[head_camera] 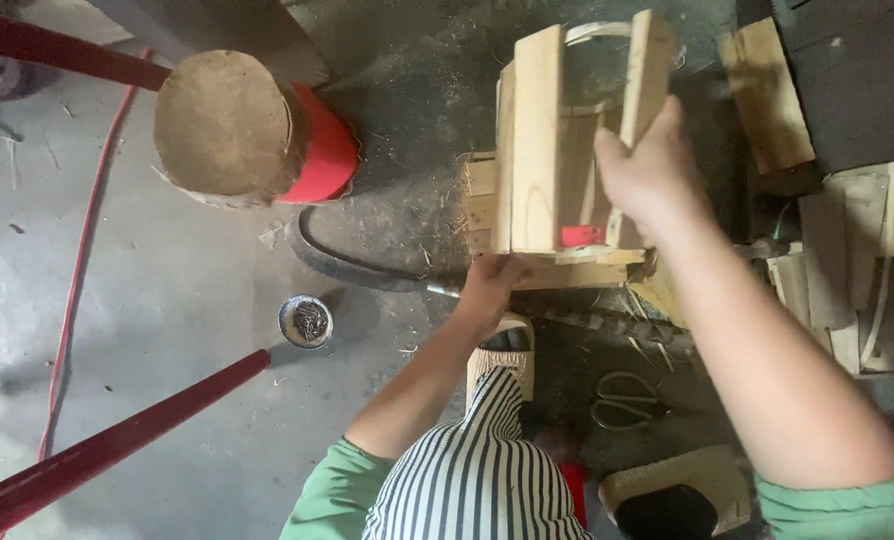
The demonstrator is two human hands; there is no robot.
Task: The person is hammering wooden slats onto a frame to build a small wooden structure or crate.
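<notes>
— Hands, item one?
— Right hand (650, 172): clamped on a top slat of the wooden crate (539, 140). Left hand (487, 290): closed on the crate's bottom edge, directly under it.
— Nearby?
— Scissors (625, 400) below the right hand; small bowl (306, 321) left of the left hand.

Both hands, the right hand (647, 175) and the left hand (489, 290), grip a slatted wooden crate (537, 140) above a sawdust-strewn floor (167, 300).

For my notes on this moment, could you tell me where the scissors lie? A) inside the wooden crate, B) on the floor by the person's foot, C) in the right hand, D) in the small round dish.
B: the scissors lie on the floor, held by neither hand.
</notes>
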